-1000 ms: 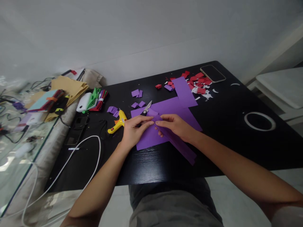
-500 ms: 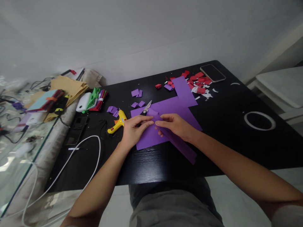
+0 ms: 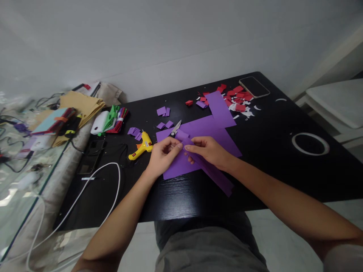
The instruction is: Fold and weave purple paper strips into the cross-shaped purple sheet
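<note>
A folded strip of purple paper (image 3: 213,172) slants from my fingers down toward the table's front edge. My right hand (image 3: 208,150) pinches its upper end between thumb and fingers. Close by on the left, my left hand (image 3: 165,154) has thumb and fingertips closed at the strip's tip. Beneath both hands lies a purple paper sheet (image 3: 177,169). Scissors (image 3: 176,129) rest on the sheet's far side, their handles partly covered by purple paper. A yellow glue gun (image 3: 143,146) lies just left of my left hand.
Small purple paper pieces (image 3: 161,111) lie beyond the sheet. Another purple sheet (image 3: 220,108) borders red and white scraps (image 3: 239,100) and a phone (image 3: 254,87). A tape roll (image 3: 310,144) sits right. Left are a white cable (image 3: 119,181), a dark phone (image 3: 91,156) and bundled paper strips (image 3: 117,119).
My left fingertips have shifted slightly at the strip's upper end, with the thumb now raised a little. My right hand keeps its hold, and the strip's lower end has moved slightly left.
</note>
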The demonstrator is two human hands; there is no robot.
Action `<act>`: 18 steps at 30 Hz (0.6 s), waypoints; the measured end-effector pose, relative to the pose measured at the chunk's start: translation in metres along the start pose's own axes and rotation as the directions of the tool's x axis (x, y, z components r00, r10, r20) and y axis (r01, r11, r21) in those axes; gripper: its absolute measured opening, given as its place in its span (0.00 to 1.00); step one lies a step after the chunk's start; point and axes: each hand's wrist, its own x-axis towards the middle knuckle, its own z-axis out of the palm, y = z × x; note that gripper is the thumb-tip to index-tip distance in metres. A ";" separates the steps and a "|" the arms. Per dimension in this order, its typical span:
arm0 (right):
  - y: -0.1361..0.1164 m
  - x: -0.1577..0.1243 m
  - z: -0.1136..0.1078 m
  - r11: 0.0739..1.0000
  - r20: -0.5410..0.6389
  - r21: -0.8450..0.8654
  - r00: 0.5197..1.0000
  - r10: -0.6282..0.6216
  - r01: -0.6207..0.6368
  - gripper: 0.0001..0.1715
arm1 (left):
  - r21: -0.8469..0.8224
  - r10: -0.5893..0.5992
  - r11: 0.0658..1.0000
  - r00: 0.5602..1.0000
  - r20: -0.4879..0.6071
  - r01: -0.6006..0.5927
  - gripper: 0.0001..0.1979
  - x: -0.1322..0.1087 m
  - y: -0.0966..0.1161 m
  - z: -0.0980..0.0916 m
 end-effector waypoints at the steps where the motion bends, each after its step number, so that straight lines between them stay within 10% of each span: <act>1: 0.000 0.000 0.000 1.000 0.000 -0.010 1.000 -0.003 0.003 0.18 | -0.004 -0.002 1.000 1.000 0.001 0.002 0.15 0.000 0.000 0.001; 18: 0.000 0.000 -0.002 0.998 -0.014 -0.065 1.000 -0.010 0.010 0.17 | -0.024 -0.024 0.999 0.998 0.055 0.026 0.15 0.001 0.001 -0.001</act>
